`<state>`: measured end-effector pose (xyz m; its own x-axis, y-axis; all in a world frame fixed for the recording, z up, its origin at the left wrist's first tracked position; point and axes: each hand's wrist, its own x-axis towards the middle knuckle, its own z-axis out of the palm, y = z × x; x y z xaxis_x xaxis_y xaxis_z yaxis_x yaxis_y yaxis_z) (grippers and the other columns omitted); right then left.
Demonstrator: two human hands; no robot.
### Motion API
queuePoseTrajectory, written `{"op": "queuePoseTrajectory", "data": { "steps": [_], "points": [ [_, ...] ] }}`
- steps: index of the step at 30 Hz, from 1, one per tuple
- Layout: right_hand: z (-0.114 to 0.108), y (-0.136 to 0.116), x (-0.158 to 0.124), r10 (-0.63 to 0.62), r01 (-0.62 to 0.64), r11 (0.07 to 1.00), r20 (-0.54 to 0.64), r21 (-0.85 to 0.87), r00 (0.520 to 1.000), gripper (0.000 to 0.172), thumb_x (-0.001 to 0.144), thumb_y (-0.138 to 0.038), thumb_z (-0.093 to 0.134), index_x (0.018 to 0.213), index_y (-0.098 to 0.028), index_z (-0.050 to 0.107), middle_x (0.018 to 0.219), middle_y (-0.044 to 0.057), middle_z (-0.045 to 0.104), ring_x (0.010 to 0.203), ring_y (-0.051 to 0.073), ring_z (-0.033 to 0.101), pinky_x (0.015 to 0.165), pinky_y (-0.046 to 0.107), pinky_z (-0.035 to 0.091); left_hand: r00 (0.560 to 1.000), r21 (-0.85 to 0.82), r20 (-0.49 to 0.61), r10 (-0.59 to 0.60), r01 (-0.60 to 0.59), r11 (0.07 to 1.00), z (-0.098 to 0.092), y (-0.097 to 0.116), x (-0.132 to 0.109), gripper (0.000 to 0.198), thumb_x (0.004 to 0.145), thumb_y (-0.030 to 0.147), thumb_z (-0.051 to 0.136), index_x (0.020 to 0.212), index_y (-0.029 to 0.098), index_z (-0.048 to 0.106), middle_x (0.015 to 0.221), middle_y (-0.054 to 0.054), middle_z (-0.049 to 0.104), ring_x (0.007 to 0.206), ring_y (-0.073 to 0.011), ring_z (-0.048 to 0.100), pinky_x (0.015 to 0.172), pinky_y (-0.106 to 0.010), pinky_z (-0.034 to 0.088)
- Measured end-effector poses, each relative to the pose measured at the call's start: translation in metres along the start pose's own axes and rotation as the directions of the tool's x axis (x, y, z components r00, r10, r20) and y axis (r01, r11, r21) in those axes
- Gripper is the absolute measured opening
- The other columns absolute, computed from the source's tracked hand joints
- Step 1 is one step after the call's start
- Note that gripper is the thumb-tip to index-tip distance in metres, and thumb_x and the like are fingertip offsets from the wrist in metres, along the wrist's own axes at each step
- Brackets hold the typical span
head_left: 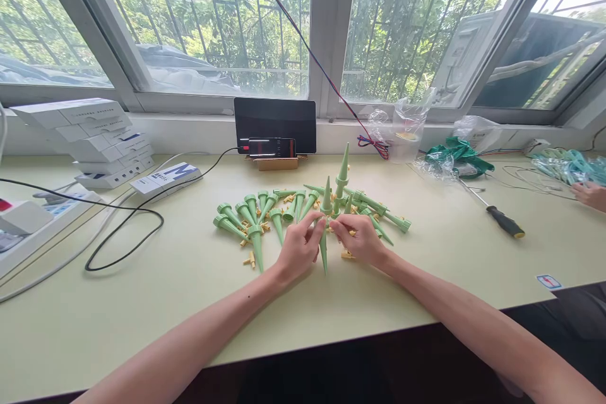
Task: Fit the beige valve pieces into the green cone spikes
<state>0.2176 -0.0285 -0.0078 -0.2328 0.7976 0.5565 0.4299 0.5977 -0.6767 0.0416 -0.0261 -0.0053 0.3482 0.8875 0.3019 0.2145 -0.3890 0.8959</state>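
Note:
Both of my hands meet over the middle of the table. My left hand [302,244] is closed around a green plastic watering spike [324,255], whose pointed end sticks out below the fingers. My right hand [358,235] is pinched close against the same spot; its fingertips hide whatever small piece is between them. Just behind the fingers a green cone [326,194] points up, and I cannot tell whether it is joined to the held spike. A taller green spike [343,167] stands behind it. Around my hands lie several green spikes [255,243] and small yellow valves [252,259].
A phone [271,148] and a dark tablet [275,117] lean by the window. White boxes [104,139] and a black cable [158,214] are at left. On the right lie a screwdriver [505,222], green plastic [457,154] and another person's hand [589,196].

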Motion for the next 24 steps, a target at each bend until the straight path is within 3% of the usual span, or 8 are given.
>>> {"op": "queuePoseTrajectory", "data": {
  "steps": [8, 12, 17, 24],
  "points": [
    [0.003, 0.003, 0.000, 0.017, -0.018, 0.997, 0.019, 0.069, 1.000, 0.047, 0.100, -0.041, 0.044, 0.058, -0.021, 0.035, 0.048, -0.006, 0.032, 0.047, 0.010, 0.035, 0.056, 0.025, 0.045, 0.999, 0.035, 0.015, 0.041, -0.041, 0.999, 0.001, 0.004, -0.001, 0.034, 0.098, 0.049, 0.043, 0.103, 0.019, 0.059, 0.053, 0.003, 0.060, 0.035, -0.0097, 0.046, 0.041, -0.021, 0.037],
    [0.000, 0.000, 0.001, 0.044, -0.046, 0.998, 0.033, 0.035, 0.998, 0.044, 0.099, -0.042, 0.046, 0.061, -0.020, 0.043, 0.050, -0.004, 0.040, 0.047, 0.010, 0.037, 0.049, 0.025, 0.038, 0.998, 0.045, -0.060, 0.028, -0.025, 0.999, -0.001, 0.008, 0.001, 0.036, 0.097, 0.051, 0.045, 0.098, 0.019, 0.060, 0.052, 0.003, 0.060, 0.034, -0.0090, 0.046, 0.040, -0.020, 0.037],
    [-0.002, -0.004, 0.001, 0.077, -0.079, 0.993, 0.025, 0.093, 0.997, 0.025, 0.093, -0.043, 0.058, 0.086, -0.019, 0.061, 0.068, 0.001, 0.059, 0.049, 0.011, 0.046, 0.047, 0.025, 0.042, 0.985, -0.039, -0.172, -0.022, 0.015, 0.999, -0.006, 0.012, 0.005, 0.036, 0.095, 0.053, 0.048, 0.090, 0.019, 0.058, 0.051, 0.003, 0.061, 0.033, -0.0093, 0.048, 0.037, -0.019, 0.037],
    [0.000, -0.003, 0.001, 0.092, -0.091, 0.988, -0.004, 0.128, 0.996, 0.022, 0.092, -0.041, 0.060, 0.089, -0.019, 0.060, 0.077, 0.002, 0.060, 0.049, 0.010, 0.049, 0.046, 0.025, 0.044, 0.985, -0.061, -0.164, -0.042, 0.032, 0.998, -0.006, 0.010, 0.005, 0.036, 0.095, 0.054, 0.048, 0.092, 0.020, 0.058, 0.050, 0.003, 0.061, 0.032, -0.0093, 0.047, 0.035, -0.019, 0.035]
  ]
}}
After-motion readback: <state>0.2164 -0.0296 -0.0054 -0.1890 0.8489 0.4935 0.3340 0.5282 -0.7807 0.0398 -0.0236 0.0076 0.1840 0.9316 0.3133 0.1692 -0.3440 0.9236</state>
